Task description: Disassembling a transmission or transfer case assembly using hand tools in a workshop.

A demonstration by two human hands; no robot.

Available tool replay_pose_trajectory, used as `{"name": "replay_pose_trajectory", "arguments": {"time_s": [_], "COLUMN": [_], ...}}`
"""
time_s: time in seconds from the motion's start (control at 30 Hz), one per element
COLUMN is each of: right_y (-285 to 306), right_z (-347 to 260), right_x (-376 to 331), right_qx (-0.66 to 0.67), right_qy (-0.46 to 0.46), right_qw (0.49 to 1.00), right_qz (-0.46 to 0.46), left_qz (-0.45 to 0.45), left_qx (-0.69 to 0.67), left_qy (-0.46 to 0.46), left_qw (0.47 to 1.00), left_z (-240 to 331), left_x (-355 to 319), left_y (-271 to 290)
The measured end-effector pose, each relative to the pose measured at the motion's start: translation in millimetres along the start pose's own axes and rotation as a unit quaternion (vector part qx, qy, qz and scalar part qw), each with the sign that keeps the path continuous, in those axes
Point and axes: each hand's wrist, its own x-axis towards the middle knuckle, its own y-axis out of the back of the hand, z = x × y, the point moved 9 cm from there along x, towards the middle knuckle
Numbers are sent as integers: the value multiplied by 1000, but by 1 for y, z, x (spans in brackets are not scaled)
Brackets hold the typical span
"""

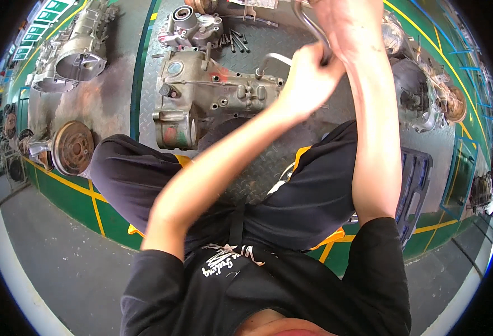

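A bent steel speed wrench runs up to the top edge of the picture. My left hand is closed around its shaft, and a bent silver end of the bar comes out on the hand's left side. That end meets the grey metal gearbox housing at a bolt. At the top edge is my right hand, beside the curved part of the wrench; its fingers are cut off by the frame, so their grip is hidden. The housing lies in front of my spread knees, partly covered by my left forearm.
Several loose bolts lie behind the housing, near another casting with a round bearing. On the left stand a large bell-shaped housing and a rusty brake drum. An open plastic tool case sits by my right knee.
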Motion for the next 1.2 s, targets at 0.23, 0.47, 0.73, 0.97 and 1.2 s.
{"name": "replay_pose_trajectory", "arguments": {"time_s": [0.23,0.47,0.73,0.97,1.2], "right_y": [-13,-77,-38,-88,-51], "right_z": [-29,18,12,26,31], "right_x": [-29,-37,-20,-52,-17], "right_qx": [-5,17,77,-68,17], "right_qy": [-31,12,-15,-34,-43], "right_qw": [997,973,966,957,991], "right_qz": [-70,-231,-245,-280,-127], "left_qz": [222,109,254,278,160], "left_qx": [56,91,94,23,36], "left_qy": [33,-23,-33,-81,-143], "left_qw": [973,990,962,957,976], "left_z": [17,-18,12,-16,-6], "left_x": [-15,66,-63,17,-7], "left_y": [117,70,80,141,25]}}
